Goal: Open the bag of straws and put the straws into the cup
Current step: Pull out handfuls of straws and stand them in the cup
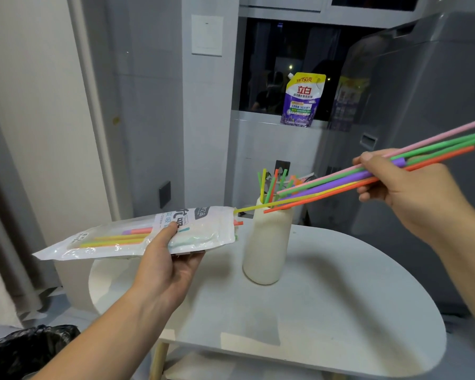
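Head view, where's the bag?
— Left hand (166, 266) grips the straw bag (137, 237) at centre left, above the table (327, 311).
— And the right?
— Right hand (403, 193), at right, pinches a straw bundle (329, 186) over the cup (266, 242) at centre, which already holds straws.

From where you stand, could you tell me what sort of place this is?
Probably a home laundry or utility corner: a laundry detergent pouch on the window ledge, a grey appliance, and a small white table.

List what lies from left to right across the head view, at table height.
Black bin bag → bag of straws → left hand → white cup → right hand gripping a bundle of straws.
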